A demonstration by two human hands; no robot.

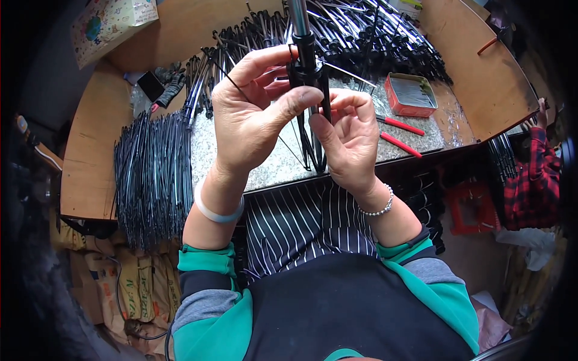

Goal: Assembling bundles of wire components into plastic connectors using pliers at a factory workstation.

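Both hands hold up an umbrella frame (308,66) in front of me: a black hub on a silver shaft, with thin black ribs hanging down. My left hand (250,114) pinches the black hub between thumb and fingers, and a thin wire runs across its fingers. My right hand (349,138) grips the bundle of ribs just below the hub. A white bangle sits on my left wrist, a beaded bracelet on my right.
A grey stone slab (271,165) lies on the wooden table (90,174). Piles of black ribs lie at the left (150,174) and at the back (361,36). A red tin (410,94) and two red-handled tools (400,135) are to the right. A person in red plaid (536,174) is at far right.
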